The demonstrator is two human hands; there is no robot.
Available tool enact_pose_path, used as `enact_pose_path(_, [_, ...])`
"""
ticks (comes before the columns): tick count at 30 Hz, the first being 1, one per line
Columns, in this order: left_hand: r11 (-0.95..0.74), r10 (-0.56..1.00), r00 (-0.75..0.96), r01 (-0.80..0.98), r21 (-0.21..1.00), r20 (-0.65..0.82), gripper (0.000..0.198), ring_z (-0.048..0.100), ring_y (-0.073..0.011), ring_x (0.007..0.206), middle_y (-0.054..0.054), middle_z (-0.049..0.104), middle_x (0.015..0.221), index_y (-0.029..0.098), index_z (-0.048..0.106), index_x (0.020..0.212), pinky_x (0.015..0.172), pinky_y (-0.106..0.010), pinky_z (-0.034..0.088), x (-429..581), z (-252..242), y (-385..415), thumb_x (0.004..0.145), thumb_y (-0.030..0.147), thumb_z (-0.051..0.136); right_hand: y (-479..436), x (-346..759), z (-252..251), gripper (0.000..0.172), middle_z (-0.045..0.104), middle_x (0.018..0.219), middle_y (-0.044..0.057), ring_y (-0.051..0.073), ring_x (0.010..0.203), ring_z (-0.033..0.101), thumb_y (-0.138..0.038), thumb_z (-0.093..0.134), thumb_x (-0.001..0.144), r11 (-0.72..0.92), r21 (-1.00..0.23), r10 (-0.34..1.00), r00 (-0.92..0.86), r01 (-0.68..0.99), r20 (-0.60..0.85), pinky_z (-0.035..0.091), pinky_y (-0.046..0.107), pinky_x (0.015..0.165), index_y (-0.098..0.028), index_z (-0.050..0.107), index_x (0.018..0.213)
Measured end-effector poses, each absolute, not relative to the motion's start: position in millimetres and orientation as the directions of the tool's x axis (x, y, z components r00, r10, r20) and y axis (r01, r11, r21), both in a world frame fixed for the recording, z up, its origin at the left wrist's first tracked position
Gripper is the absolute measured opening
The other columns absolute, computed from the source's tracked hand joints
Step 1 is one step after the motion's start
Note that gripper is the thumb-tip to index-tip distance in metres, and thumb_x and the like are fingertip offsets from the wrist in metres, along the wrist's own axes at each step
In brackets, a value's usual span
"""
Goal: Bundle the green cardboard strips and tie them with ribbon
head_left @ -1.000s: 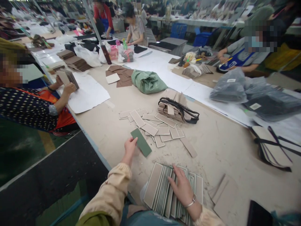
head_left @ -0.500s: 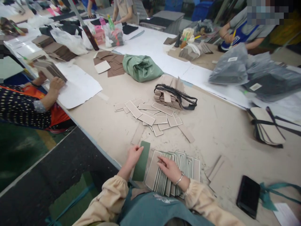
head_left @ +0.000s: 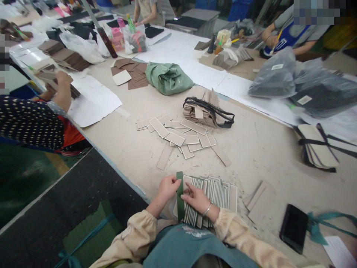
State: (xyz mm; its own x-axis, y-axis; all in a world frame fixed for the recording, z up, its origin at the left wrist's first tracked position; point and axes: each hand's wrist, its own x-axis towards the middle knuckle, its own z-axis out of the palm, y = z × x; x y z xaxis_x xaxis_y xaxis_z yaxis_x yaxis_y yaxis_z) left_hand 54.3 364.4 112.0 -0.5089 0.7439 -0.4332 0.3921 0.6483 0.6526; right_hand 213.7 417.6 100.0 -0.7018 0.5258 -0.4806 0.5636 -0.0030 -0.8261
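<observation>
My left hand pinches a green rectangular piece near its top edge, thumb and fingers closed on it. The piece stands tilted nearly on edge, so it looks like a narrow band. Beside it my right hand has its thumb and fingers apart; the thumb tip is close to the green piece, and I cannot tell whether they touch. Under that hand lies a fanned row of beige panels with pale and green edges, overlapping one another on the table's near edge.
Loose beige rectangles lie scattered ahead, before a strap-tied bundle and a green plastic bag. A black phone rests at the right. Left, a co-worker's hand handles brown pieces. Dark green sheets sit below the table edge.
My left hand has moved right, bringing the green piece over the row's left end and tipping it from face-on to nearly edge-on. My right hand has shifted slightly left and its thumb has spread.
</observation>
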Motion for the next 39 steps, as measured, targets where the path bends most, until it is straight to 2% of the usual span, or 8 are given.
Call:
enact_pose_path(6, [0.553, 0.829, -0.395, 0.481, 0.68, -0.395, 0.027, 0.052, -0.0122, 0.058, 0.001, 0.058, 0.059, 0.017, 0.059, 0.065, 0.056, -0.023, 0.033, 85.4, 107.0, 368.8, 0.08, 0.038, 0.051, 405.6, 194.3, 95.2, 0.036, 0.069, 0.091, 0.013, 0.021, 0.081, 0.065, -0.01, 0.055, 0.071, 0.184, -0.734, 0.569, -0.68, 0.654, -0.463, 0.046, 0.027, 0.068, -0.008, 0.059, 0.107])
enact_pose_path(9, [0.526, 0.847, -0.374, 0.494, 0.692, -0.377, 0.027, 0.055, -0.013, 0.063, 0.0, 0.061, 0.063, 0.017, 0.062, 0.069, 0.06, -0.023, 0.038, 82.1, 95.8, 371.2, 0.083, 0.037, 0.049, 407.6, 199.5, 86.3, 0.056, 0.07, 0.082, 0.01, 0.02, 0.074, 0.065, -0.005, 0.047, 0.071, 0.188, -0.696, 0.607, -0.639, 0.693, -0.473, 0.045, 0.027, 0.066, -0.006, 0.046, 0.127])
enact_pose_path(12, [0.565, 0.816, -0.457, 0.502, 0.655, -0.354, 0.022, 0.058, -0.0159, 0.079, -0.004, 0.064, 0.081, 0.016, 0.063, 0.081, 0.073, -0.026, 0.042, 62.0, 86.2, 373.5, 0.084, 0.031, 0.047, 408.7, 209.6, 82.3, 0.068, 0.068, 0.069, 0.004, 0.02, 0.065, 0.063, -0.006, 0.046, 0.071, 0.24, -0.661, 0.61, -0.64, 0.711, -0.467, 0.045, 0.028, 0.063, -0.007, 0.035, 0.137])
enact_pose_path(16, [0.647, 0.751, -0.552, 0.505, 0.571, -0.362, 0.029, 0.054, -0.0239, 0.1, -0.016, 0.058, 0.106, 0.01, 0.059, 0.103, 0.089, -0.035, 0.039, 37.9, 75.5, 370.7, 0.08, 0.026, 0.051, 415.1, 218.5, 88.1, 0.053, 0.068, 0.075, 0.004, 0.018, 0.069, 0.063, -0.012, 0.046, 0.074, 0.294, -0.712, 0.578, -0.712, 0.638, -0.4, 0.046, 0.028, 0.067, -0.013, 0.051, 0.127])
enact_pose_path(26, [0.555, 0.832, -0.368, 0.541, 0.632, -0.415, 0.03, 0.06, -0.0194, 0.089, -0.009, 0.063, 0.1, 0.015, 0.058, 0.109, 0.083, -0.031, 0.044, 56.0, 64.3, 365.0, 0.081, 0.025, 0.052, 523.7, 253.5, 83.9, 0.046, 0.067, 0.096, 0.008, 0.015, 0.069, 0.064, -0.028, 0.047, 0.077, 0.119, -0.707, 0.847, -0.442, 0.697, -0.294, 0.05, 0.031, 0.074, -0.012, 0.053, 0.12])
enact_pose_path(31, [0.622, 0.746, -0.653, 0.612, 0.487, -0.133, 0.041, 0.044, -0.0273, 0.119, -0.016, 0.05, 0.125, 0.013, 0.05, 0.118, 0.102, -0.04, 0.032, 3.5, 75.8, 398.9, 0.081, 0.03, 0.056, 537.1, 270.7, 73.3, 0.047, 0.068, 0.097, 0.009, 0.017, 0.071, 0.065, -0.034, 0.048, 0.078, 0.134, -0.661, 0.879, -0.396, 0.738, -0.264, 0.051, 0.033, 0.073, -0.013, 0.054, 0.119])
enact_pose_path(35, [0.761, 0.598, -0.764, 0.449, 0.468, -0.24, 0.044, 0.043, -0.0311, 0.12, -0.02, 0.05, 0.121, 0.011, 0.05, 0.11, 0.1, -0.041, 0.032, -33.0, 77.4, 421.2, 0.071, 0.025, 0.066, 520.1, 274.2, 60.3, 0.046, 0.068, 0.097, 0.009, 0.018, 0.072, 0.066, -0.034, 0.049, 0.078, 0.162, -0.669, 0.846, -0.451, 0.725, -0.284, 0.052, 0.035, 0.074, -0.013, 0.054, 0.119])
enact_pose_path(39, [0.772, 0.569, -0.746, 0.341, 0.537, -0.345, 0.043, 0.056, -0.0292, 0.104, -0.017, 0.061, 0.103, 0.012, 0.055, 0.096, 0.088, -0.036, 0.04, -45.4, 74.1, 433.8, 0.058, 0.02, 0.074, 508.4, 274.0, 54.6, 0.047, 0.067, 0.098, 0.011, 0.019, 0.078, 0.066, -0.035, 0.048, 0.079, 0.172, -0.71, 0.841, -0.477, 0.683, -0.255, 0.052, 0.036, 0.077, -0.012, 0.054, 0.119])
